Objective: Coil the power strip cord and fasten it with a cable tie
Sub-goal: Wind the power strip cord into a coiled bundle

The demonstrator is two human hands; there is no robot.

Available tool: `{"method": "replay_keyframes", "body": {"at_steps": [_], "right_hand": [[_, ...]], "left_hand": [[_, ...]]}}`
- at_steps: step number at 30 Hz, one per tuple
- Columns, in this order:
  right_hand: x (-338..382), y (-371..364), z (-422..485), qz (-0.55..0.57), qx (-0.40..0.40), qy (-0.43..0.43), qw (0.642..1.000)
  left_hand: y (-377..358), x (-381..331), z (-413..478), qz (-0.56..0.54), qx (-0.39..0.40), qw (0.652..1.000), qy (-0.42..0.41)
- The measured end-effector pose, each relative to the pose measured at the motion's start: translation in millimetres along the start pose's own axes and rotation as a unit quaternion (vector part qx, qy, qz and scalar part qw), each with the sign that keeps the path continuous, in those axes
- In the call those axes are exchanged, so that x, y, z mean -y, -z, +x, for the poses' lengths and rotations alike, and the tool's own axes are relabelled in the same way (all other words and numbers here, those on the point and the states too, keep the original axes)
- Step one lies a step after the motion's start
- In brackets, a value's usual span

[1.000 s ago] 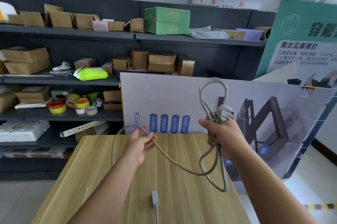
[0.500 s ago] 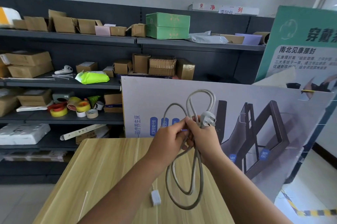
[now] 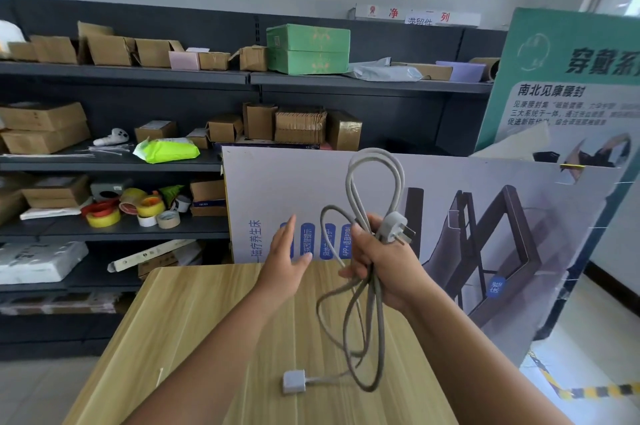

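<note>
My right hand (image 3: pixel 384 269) grips a bundle of grey power strip cord (image 3: pixel 367 320) above the wooden table (image 3: pixel 194 338). Loops rise above the fist and hang below it. The white plug (image 3: pixel 394 229) sticks out by my thumb. The cord's free end runs down to a small white power strip block (image 3: pixel 293 382) lying on the table. My left hand (image 3: pixel 287 258) is just left of the bundle, fingers spread, holding nothing. A thin white cable tie (image 3: pixel 160 377) lies near the table's left edge.
A large printed board (image 3: pixel 467 217) leans behind the table's far edge, and a green poster (image 3: pixel 568 85) stands at the right. Dark shelves (image 3: pixel 121 165) at the left hold cardboard boxes, tape rolls and loose cable ties.
My left hand has let go of the cord and pulled away to the left, now open. The right hand keeps the coil, which holds one more loop than a second ago.
</note>
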State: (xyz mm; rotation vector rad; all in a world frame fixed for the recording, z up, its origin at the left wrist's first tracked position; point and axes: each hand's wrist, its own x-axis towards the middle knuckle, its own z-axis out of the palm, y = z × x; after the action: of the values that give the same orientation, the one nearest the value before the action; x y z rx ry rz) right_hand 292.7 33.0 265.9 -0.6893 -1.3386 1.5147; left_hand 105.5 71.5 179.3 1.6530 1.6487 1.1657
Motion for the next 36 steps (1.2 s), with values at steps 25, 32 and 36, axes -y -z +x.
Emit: {"method": "replay_keyframes", "body": {"at_steps": [25,32,36], "right_hand": [[-10,7,-10,-0.132,-0.052,-0.016,0.990],[-17,5,-5,-0.211,-0.090,0.006,0.973],[-15,11,-3,-0.147,-0.118,0.022,0.982]], "left_hand": [[12,-122,-31,-0.216,-0.013,0.974,-0.060],[12,-115,-23,-0.006,-0.145,0.973,-0.179],[-2,-76,-32,-0.143,-0.107,0.981,-0.075]]}}
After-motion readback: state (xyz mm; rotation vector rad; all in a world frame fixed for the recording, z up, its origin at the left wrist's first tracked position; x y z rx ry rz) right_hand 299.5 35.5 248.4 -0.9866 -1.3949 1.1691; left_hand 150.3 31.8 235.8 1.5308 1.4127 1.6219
